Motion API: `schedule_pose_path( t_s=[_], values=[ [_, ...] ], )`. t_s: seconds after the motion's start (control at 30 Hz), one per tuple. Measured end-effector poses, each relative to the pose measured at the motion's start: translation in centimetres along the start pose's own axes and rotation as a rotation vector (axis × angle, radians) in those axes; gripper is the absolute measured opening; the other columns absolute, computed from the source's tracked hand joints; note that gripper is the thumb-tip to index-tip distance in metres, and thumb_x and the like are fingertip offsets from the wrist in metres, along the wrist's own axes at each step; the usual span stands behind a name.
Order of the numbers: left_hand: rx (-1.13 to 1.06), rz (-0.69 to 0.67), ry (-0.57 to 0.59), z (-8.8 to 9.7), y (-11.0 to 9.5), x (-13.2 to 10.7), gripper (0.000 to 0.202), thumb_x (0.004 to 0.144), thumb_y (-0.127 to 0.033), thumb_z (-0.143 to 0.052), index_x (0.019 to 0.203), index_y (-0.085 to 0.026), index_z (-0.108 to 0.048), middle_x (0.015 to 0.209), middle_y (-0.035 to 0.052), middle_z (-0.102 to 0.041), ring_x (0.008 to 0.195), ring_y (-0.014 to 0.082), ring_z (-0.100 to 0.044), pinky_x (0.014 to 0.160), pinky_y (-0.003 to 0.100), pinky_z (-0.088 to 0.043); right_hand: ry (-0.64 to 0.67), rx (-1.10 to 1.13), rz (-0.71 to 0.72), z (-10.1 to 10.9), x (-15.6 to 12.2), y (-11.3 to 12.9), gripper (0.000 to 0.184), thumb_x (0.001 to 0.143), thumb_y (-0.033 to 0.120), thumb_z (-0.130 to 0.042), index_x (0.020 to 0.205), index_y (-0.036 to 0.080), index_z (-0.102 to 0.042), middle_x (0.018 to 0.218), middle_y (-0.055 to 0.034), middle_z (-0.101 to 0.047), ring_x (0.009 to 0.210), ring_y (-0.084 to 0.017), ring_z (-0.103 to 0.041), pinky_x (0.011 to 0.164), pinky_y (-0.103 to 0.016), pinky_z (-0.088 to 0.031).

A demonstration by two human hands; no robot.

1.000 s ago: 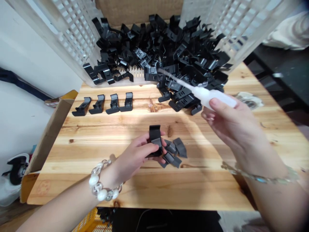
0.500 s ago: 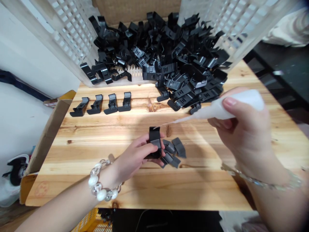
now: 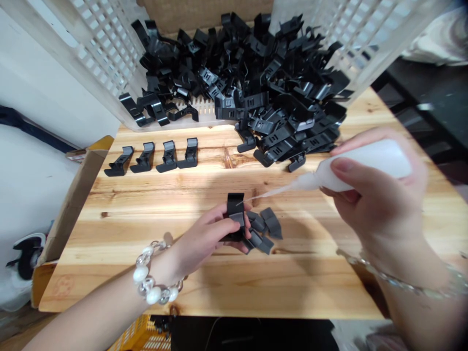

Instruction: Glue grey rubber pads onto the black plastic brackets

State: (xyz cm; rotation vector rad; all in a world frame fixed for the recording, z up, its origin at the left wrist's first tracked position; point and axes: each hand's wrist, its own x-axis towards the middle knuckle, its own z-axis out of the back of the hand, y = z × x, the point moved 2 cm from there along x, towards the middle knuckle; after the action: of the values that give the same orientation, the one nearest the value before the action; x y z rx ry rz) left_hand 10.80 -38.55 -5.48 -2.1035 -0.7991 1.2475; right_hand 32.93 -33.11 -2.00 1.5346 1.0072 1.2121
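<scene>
My left hand (image 3: 210,229) is closed on a black plastic clip (image 3: 236,202), held just above the table with its upper end facing away from me. The thumb presses a grey piece on the clip's face. In my right hand (image 3: 376,200) is a white squeeze bottle (image 3: 361,163), tilted so its long thin nozzle points left and down. The nozzle's fine tip lies over the clip's upper part; whether it touches cannot be made out. Several small grey pieces (image 3: 270,223) lie right beside my left fingers, partly hidden by them.
Several black clips (image 3: 190,153) stand in a row on the wooden table (image 3: 120,268) at the left. Behind, a white plastic crate (image 3: 109,53) on its side spills a heap of black clips (image 3: 278,112) onto the tabletop. A yellow crate (image 3: 137,334) sits below the front edge.
My right hand and the bottle have shifted right and slightly toward me. The nozzle tip has moved from the clip's top edge down onto its face. My left hand has barely moved.
</scene>
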Motion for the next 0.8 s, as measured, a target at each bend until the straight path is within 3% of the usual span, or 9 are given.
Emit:
schedule_pose_path(
  t_s=[0.8],
  values=[
    [-0.005,0.006,0.000,-0.06,-0.05,0.01,0.030,0.082,-0.017,-0.060,0.111,-0.012,-0.063,0.084,0.0050,-0.063,0.082,0.0189,-0.062,0.070,0.035,-0.056,-0.023,-0.103,0.022,-0.05,-0.13,0.31,0.015,0.065,0.017,-0.076,0.072,0.023,-0.064,0.058,0.0033,-0.055,0.046,-0.009,-0.047,0.036,-0.021,-0.031]
  ],
)
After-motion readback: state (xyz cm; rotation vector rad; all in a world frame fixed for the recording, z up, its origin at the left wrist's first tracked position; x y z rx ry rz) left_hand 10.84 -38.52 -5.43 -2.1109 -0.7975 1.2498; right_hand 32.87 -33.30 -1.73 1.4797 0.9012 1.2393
